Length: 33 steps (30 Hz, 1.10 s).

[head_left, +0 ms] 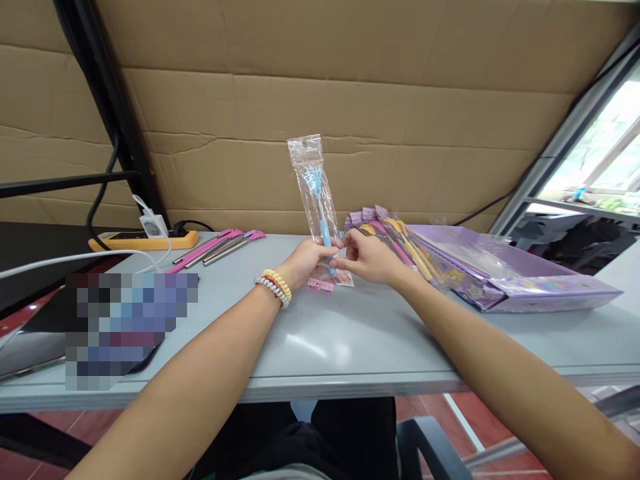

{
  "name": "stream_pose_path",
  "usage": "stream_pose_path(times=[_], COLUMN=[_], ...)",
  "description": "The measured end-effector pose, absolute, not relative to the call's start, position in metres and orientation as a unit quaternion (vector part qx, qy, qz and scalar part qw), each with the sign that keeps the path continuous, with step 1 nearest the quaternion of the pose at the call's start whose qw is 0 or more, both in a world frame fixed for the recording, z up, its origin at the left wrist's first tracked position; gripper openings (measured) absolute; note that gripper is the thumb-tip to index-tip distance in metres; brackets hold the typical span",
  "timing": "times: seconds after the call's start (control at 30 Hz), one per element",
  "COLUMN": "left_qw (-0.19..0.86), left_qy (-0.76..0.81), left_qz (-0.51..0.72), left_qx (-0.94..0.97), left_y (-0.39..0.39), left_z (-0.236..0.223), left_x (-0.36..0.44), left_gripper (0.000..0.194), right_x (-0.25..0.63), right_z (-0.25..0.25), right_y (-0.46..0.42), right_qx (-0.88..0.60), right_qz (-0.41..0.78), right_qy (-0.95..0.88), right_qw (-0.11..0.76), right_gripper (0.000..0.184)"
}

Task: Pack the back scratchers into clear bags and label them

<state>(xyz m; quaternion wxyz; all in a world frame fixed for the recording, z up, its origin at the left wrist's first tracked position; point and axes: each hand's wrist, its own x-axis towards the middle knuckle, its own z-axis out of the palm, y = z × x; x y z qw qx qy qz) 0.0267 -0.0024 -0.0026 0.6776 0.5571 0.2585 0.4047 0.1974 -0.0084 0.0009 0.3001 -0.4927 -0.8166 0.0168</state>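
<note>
Upright in front of me is a blue back scratcher (pixel 325 232) inside a clear plastic bag (pixel 306 152), its claw end at the top. My left hand (pixel 304 259) is closed around the lower part of the bag and handle. From the other side my right hand (pixel 369 256) has bent fingers pinched at the bag's lower right edge; the exact contact is partly hidden. Below the hands, a pink label (pixel 320 286) and a small white card (pixel 345 278) show at the tabletop.
Pink and purple back scratchers (pixel 220 248) lie at the left. Bagged yellow and pink ones (pixel 407 243) lean against an open purple box (pixel 555 287) on the right. A yellow power strip (pixel 120 241) with a white charger and cable sits at the back left. Cardboard (pixel 350 107) backs the table (pixel 320 353).
</note>
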Motion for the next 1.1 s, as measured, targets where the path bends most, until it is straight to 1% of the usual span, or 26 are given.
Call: stream_pose_path(times=[0.1, 0.2, 0.3, 0.43, 0.5, 0.6, 0.67, 0.8, 0.87, 0.97, 1.1], left_qw=[0.665, 0.644, 0.636, 0.645, 0.659, 0.677, 0.679, 0.669, 0.66, 0.627, 0.577], left_qy=[0.248, 0.244, 0.253, 0.249, 0.23, 0.216, 0.221, 0.23, 0.25, 0.29, 0.331], left_qz=[0.401, 0.424, 0.444, 0.442, 0.425, 0.398, 0.388, 0.372, 0.363, 0.354, 0.339], left_qx=[0.579, 0.588, 0.578, 0.572, 0.576, 0.58, 0.582, 0.6, 0.608, 0.63, 0.665], left_y=[-0.001, 0.002, 0.005, 0.006, 0.005, 0.003, 0.003, 0.004, 0.005, 0.006, 0.006], left_z=[-0.005, -0.008, -0.011, -0.011, -0.011, -0.011, -0.01, -0.01, -0.011, -0.012, -0.013], left_x=[0.028, 0.029, 0.029, 0.029, 0.029, 0.027, 0.026, 0.025, 0.026, 0.027, 0.026], left_gripper=[0.018, 0.03, 0.039, 0.033, 0.034, 0.049, 0.055, 0.05, 0.047, 0.042, 0.032], right_x=[0.199, 0.199, 0.199, 0.196, 0.196, 0.197, 0.197, 0.198, 0.199, 0.203, 0.207], right_z=[0.003, 0.002, 0.001, 0.002, 0.003, 0.004, 0.004, 0.001, 0.0, -0.001, 0.001], right_y=[-0.01, -0.011, -0.011, -0.012, -0.012, -0.011, -0.011, -0.009, -0.008, -0.006, -0.005], right_qx=[-0.488, -0.471, -0.461, -0.425, -0.424, -0.434, -0.434, -0.436, -0.441, -0.445, -0.44], right_qz=[0.065, 0.148, 0.219, 0.273, 0.281, 0.285, 0.291, 0.315, 0.318, 0.304, 0.286], right_qy=[-0.835, -0.837, -0.821, -0.805, -0.792, -0.777, -0.776, -0.773, -0.763, -0.754, -0.771], right_qw=[0.247, 0.237, 0.255, 0.31, 0.338, 0.356, 0.352, 0.338, 0.349, 0.374, 0.36], right_gripper=[0.041, 0.043, 0.044, 0.048, 0.049, 0.051, 0.052, 0.059, 0.061, 0.055, 0.048])
